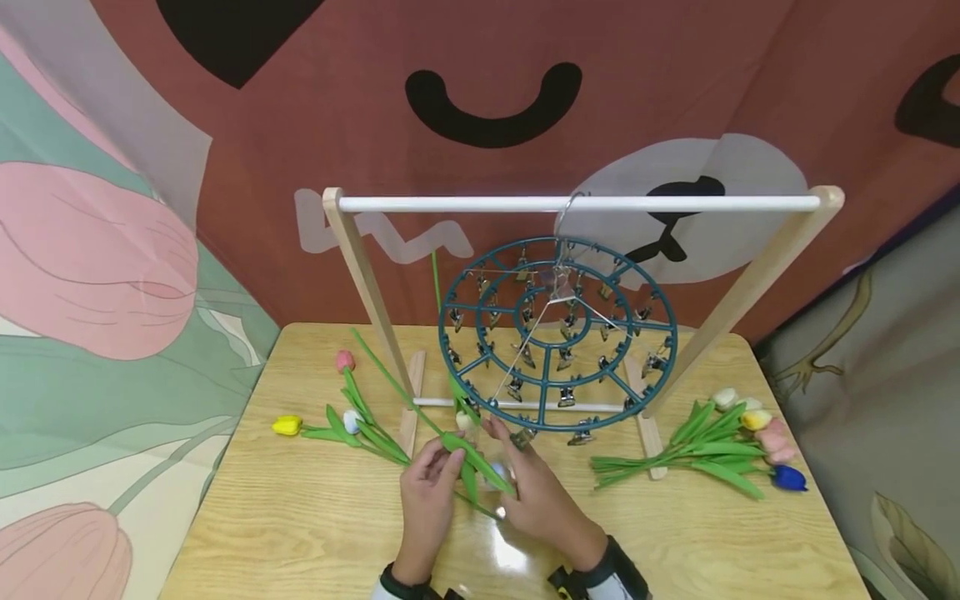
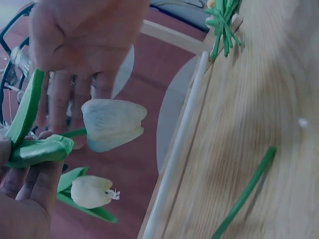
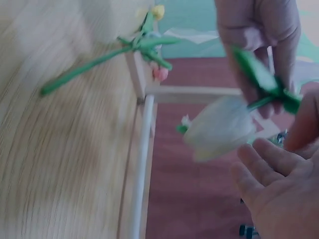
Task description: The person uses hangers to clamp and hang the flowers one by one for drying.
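Observation:
My left hand [image 1: 429, 504] pinches an artificial tulip [image 2: 113, 124] by its green leaves and stem. The stem slants up and left, and its pale bluish-white bloom points down toward the table. Just right of it, my right hand [image 1: 543, 492] has its fingers extended beside the bloom [image 3: 219, 129], under the hanger's near rim. A metal clip [image 1: 522, 437] on the round blue hanger [image 1: 545, 400] lies close above those fingers. A cream tulip [image 2: 92, 191] hangs head down from the hanger's left side, seen behind my hands.
The hanger hooks over the white bar [image 1: 450, 204] of a wooden stand [image 1: 360, 267]. Left on the table lie tulips: one yellow [image 1: 287, 426], one pink [image 1: 345, 361], one pale blue [image 1: 351, 421]. A mixed tulip bunch [image 1: 705, 446] lies right. A printed cloth [image 1: 360, 100] hangs behind.

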`<state>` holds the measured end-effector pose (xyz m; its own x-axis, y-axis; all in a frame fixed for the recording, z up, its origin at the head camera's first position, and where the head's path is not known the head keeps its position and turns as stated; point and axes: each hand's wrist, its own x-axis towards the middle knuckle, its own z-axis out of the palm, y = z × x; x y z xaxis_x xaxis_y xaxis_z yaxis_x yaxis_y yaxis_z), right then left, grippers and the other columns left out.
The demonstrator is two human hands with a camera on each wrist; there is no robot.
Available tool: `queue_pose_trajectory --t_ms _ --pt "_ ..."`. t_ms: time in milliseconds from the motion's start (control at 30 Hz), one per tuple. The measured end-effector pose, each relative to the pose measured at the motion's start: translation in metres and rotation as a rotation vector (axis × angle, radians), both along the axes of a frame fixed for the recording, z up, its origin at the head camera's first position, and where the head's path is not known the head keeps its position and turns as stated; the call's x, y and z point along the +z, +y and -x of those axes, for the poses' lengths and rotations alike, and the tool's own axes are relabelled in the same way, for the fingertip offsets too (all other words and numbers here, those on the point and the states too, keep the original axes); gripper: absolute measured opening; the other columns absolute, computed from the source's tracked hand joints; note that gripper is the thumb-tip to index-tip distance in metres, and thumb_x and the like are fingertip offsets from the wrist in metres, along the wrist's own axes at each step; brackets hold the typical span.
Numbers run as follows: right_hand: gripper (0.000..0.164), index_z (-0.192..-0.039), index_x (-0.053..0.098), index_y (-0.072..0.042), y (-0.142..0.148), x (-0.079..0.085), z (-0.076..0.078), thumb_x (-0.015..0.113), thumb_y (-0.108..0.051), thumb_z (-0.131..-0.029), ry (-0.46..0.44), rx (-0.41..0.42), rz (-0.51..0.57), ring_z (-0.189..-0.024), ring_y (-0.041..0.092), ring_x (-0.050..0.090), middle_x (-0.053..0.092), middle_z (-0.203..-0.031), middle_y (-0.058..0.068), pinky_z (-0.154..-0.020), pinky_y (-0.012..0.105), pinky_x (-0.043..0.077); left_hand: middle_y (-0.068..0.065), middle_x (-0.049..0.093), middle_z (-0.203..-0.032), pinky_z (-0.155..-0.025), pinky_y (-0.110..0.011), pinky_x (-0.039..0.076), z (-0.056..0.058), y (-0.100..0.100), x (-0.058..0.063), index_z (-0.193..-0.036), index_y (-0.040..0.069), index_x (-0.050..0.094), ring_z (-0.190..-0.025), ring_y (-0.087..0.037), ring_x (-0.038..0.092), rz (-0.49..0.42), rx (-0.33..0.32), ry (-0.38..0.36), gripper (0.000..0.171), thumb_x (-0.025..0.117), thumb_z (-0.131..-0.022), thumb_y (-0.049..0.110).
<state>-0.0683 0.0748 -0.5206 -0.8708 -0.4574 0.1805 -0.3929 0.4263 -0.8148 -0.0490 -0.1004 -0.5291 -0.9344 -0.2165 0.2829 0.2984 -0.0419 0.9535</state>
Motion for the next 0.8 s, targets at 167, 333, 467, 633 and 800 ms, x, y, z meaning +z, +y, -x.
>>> queue_pose_trajectory --t_ms 167,333,467,633,800 --pt "0.104 -0.167 0.009 -0.017 -0.011 0.002 0.002 0.045 0.021 -0.078 0.118 0.022 0.045 -0.147 0.030 0.045 0.045 -0.160 0.015 -0.119 0.055 0.041 -0.032 0.071 -0.103 -0.078 -0.025 0.066 0.003 -0.007 -0.003 -0.116 -0.012 0.067 -0.093 -0.011 0.076 0.044 0.050 0.014 0.020 0.064 -0.097 -0.006" --pt "0.098 -0.167 0.010 -0.015 -0.021 0.013 0.008 0.046 0.022 -0.083 0.131 -0.029 0.120 -0.075 0.007 0.067 0.074 -0.109 0.011 -0.085 0.033 0.065 -0.031 0.072 -0.105 -0.077 -0.024 0.066 0.006 -0.014 -0.004 -0.116 -0.012 0.067 -0.091 -0.009 0.076 0.084 0.115 -0.010 0.021 0.066 -0.098 -0.002" --pt "0.083 -0.165 0.018 -0.016 -0.030 0.027 0.017 0.062 0.003 -0.098 0.074 -0.105 0.190 -0.122 0.015 0.064 0.062 -0.139 0.004 -0.105 0.039 0.058 -0.034 0.070 -0.111 -0.079 -0.022 0.065 0.008 -0.017 -0.006 -0.116 -0.011 0.068 -0.094 -0.008 0.075 0.111 0.123 0.004 0.021 0.066 -0.098 -0.001" --pt "0.060 -0.144 0.048 -0.009 -0.041 0.034 0.031 0.078 -0.018 -0.093 0.209 -0.220 0.182 -0.136 0.025 0.048 0.051 -0.144 0.008 -0.114 0.045 0.049 -0.032 0.070 -0.112 -0.083 -0.025 0.065 0.012 -0.016 -0.006 -0.118 -0.010 0.068 -0.097 -0.010 0.075 0.114 0.105 0.054 0.022 0.066 -0.097 -0.004" --pt "0.050 -0.130 0.060 -0.007 -0.041 0.039 0.041 0.084 -0.019 -0.089 0.270 -0.276 0.195 -0.117 0.020 0.059 0.061 -0.125 0.005 -0.099 0.039 0.058 -0.033 0.070 -0.110 -0.085 -0.027 0.064 0.014 -0.015 -0.004 -0.118 -0.009 0.068 -0.100 -0.010 0.074 0.116 0.089 0.079 0.021 0.065 -0.097 -0.006"
